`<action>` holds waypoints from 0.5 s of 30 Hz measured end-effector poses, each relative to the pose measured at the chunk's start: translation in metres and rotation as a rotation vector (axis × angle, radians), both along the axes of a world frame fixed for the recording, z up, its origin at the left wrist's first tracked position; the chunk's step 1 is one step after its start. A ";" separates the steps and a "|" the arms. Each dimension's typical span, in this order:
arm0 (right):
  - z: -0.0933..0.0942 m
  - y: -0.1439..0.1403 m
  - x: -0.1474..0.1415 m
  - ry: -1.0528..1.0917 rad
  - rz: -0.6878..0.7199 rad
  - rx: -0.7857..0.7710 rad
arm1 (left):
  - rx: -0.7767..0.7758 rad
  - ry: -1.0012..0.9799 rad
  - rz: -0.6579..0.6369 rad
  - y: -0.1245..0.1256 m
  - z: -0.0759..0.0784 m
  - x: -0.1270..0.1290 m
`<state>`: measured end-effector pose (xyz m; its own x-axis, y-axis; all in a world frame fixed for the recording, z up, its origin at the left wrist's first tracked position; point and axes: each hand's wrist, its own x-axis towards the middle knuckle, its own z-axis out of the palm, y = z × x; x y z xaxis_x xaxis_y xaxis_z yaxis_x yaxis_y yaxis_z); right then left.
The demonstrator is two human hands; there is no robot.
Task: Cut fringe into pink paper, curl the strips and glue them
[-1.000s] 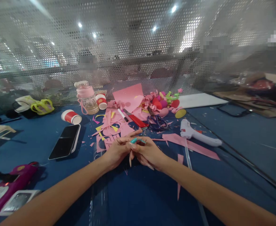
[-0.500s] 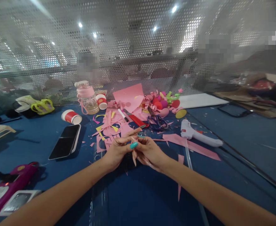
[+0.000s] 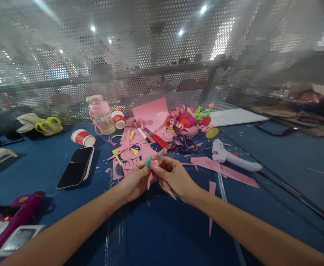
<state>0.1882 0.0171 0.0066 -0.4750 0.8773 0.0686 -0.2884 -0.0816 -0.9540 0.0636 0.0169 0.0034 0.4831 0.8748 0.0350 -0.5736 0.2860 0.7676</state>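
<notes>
My left hand (image 3: 138, 180) and my right hand (image 3: 178, 178) meet over the middle of the table, fingertips together. Pinched between them is a small pink piece (image 3: 154, 163), mostly covered by the fingers; its exact shape is hard to make out. Long nails, some turquoise, stick out around it. Just beyond the fingers lie pink paper scraps (image 3: 128, 151), a red-handled cutter (image 3: 159, 141), a marker (image 3: 144, 135) and dark blue-handled scissors (image 3: 184, 144). A long pink strip (image 3: 225, 171) lies right of my right hand.
A white glue gun (image 3: 234, 159) with its cord lies at right. Red-and-white paper cups (image 3: 83, 137), a pink-lidded bottle (image 3: 101, 114) and a phone (image 3: 76, 167) are at left. A purple device (image 3: 15, 216) sits front left. Colourful cutouts (image 3: 191, 120) pile up by the mesh screen (image 3: 156, 55).
My fingers have shifted around the pink piece; the left thumb with its turquoise nail has moved left and up, and the right thumb now presses on the piece. The table things stay put.
</notes>
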 end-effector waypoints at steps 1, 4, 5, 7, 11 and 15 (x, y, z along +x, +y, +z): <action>0.000 0.000 0.000 -0.020 -0.022 0.018 | -0.005 -0.007 -0.008 0.000 0.000 0.000; 0.002 -0.001 0.000 -0.067 -0.075 0.064 | -0.016 -0.020 -0.026 0.002 -0.003 -0.001; 0.002 -0.002 0.000 -0.079 -0.086 0.078 | -0.015 -0.021 -0.031 0.003 -0.004 -0.002; 0.003 -0.002 0.000 -0.094 -0.106 0.100 | -0.004 -0.027 -0.035 0.004 -0.007 -0.002; 0.000 -0.001 0.001 -0.087 -0.141 0.098 | -0.003 -0.034 -0.052 0.005 -0.009 0.000; -0.002 0.001 0.000 -0.027 -0.093 0.041 | 0.001 -0.028 -0.049 0.003 -0.005 0.000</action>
